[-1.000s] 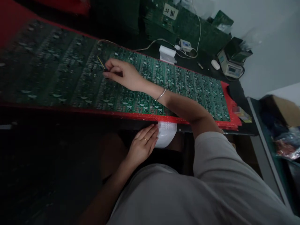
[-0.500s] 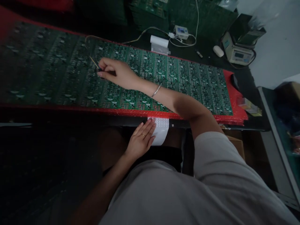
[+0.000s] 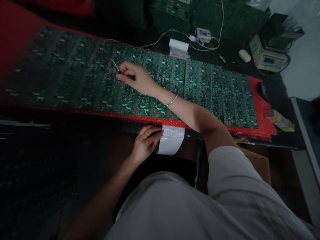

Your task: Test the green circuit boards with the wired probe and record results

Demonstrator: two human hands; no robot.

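Note:
Rows of green circuit boards (image 3: 192, 78) lie side by side on red foam sheeting (image 3: 265, 130). Above the boards, left of centre, my right hand (image 3: 135, 75) is closed in a pinch on a small dark connector (image 3: 119, 72) with thin wires (image 3: 114, 63) leading off it. A white sheet of small printed labels (image 3: 172, 141) hangs over the table's front edge. At that sheet's left edge is my left hand (image 3: 146, 143), its fingers bent and closing on the edge; whether a single label is between the fingertips is too small to tell.
Behind the boards are a white roll (image 3: 178, 45) and a small white meter box (image 3: 203, 35) with a cable. Farther right stand a white mouse (image 3: 244, 56) and a scale-like device (image 3: 268, 61). Stacked green boards (image 3: 170, 18) line the back. A cardboard box (image 3: 256, 163) sits below.
My left hand has shifted from lying flat on the label sheet to its left edge, fingers now bent. My right hand keeps its pinch on the connector. The whole view has shifted somewhat.

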